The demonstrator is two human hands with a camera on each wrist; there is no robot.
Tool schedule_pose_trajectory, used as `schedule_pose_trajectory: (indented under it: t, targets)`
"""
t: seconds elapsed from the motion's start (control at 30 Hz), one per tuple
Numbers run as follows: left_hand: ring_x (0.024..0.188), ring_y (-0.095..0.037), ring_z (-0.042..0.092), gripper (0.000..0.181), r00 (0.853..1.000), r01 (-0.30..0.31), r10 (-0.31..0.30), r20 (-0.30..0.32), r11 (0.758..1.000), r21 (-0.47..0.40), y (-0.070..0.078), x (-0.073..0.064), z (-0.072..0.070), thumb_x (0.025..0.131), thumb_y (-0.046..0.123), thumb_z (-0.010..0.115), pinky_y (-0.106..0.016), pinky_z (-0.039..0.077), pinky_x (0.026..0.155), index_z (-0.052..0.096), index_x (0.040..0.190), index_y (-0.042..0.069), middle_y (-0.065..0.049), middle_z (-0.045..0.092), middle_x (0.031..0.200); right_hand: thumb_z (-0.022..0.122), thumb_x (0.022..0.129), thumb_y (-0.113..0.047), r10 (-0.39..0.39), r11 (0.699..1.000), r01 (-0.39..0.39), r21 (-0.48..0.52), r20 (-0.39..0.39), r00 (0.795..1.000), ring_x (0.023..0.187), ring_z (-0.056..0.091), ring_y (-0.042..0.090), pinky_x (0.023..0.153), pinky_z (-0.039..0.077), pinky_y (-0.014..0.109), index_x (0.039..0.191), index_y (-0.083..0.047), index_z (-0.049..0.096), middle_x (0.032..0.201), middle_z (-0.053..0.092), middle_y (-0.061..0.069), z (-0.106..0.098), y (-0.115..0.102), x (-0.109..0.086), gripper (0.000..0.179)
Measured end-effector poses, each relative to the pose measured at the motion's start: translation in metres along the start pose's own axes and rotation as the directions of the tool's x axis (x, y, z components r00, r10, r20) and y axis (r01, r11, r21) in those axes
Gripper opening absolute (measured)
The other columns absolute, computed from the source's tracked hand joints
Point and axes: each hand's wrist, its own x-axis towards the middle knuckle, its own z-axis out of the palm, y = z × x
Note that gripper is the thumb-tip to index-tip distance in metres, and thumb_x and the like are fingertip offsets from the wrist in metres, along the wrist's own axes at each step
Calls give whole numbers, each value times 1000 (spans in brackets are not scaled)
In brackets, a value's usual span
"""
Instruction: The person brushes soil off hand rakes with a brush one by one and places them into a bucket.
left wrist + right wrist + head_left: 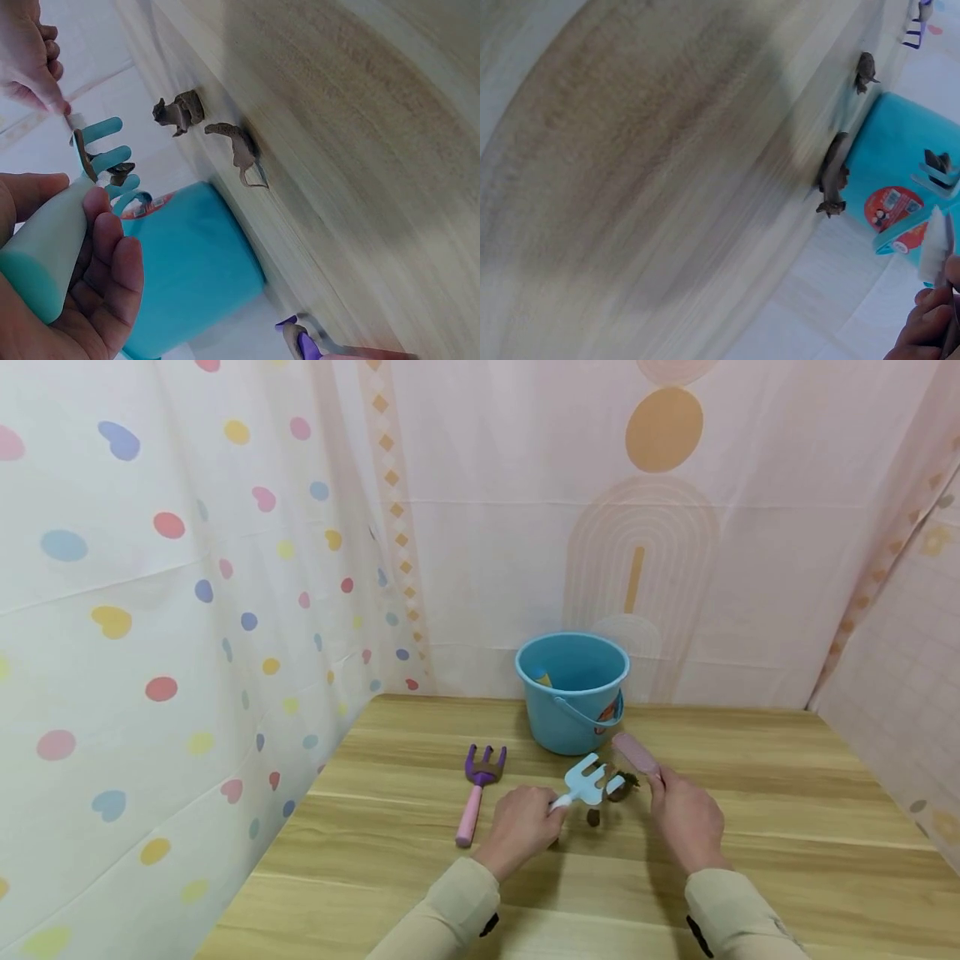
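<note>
My left hand [522, 828] grips the white handle of a light blue toy garden fork [582, 779], tines up and forward. Brown dirt shows on its tines in the left wrist view. Held by its handle in my right hand [686, 821] is a pink brush [636, 753], whose white bristles [932, 251] face the fork in the right wrist view. Beneath the tools, dark brown clumps [593, 817] lie on the table; two clumps [180, 112] show in the left wrist view. Left of my hands rests a purple fork [484, 768] with a pink handle, dirt on its head.
A blue bucket [546, 720] with a lowered handle stands behind the tools; something yellow is inside it. The wooden table [810, 793] meets patterned curtains [480, 568] at the back and left.
</note>
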Motion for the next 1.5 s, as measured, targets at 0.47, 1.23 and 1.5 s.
schedule_pose_trajectory:
  t: [0.47, 1.23, 1.5]
  targets:
    - [50, -8, 43, 28, 1000, -1, 1, -1, 1000, 15, -1, 1, -2, 95, 26, 64, -25, 35, 45, 58, 70, 17, 9, 46, 55, 60, 100, -23, -62, 997, 59, 59, 62, 996, 66, 60, 28, 52, 44, 44, 115, -5, 70, 90, 70, 15, 1, -4, -9, 26]
    - [49, -8, 43, 24, 998, 61, -62, -34, 997, -37, -5, 4, -1, 95, 26, 64, -26, 35, 45, 63, 73, 17, 9, 46, 55, 56, 101, -25, -27, 998, 26, 53, 9, 1000, 75, 65, 41, 57, 47, 53, 122, -1, 66, 94, 70, 23, 2, 0, -9, 33]
    - [45, -8, 41, 35, 990, 126, -130, -44, 988, -87, -9, 11, -4, 97, 27, 60, -27, 33, 41, 55, 64, 18, 8, 44, 52, 63, 98, -23, -149, 984, 154, 87, -59, 987, 75, 66, 35, 55, 48, 51, 123, -5, 69, 96, 70, 19, 4, -19, -14, 32]
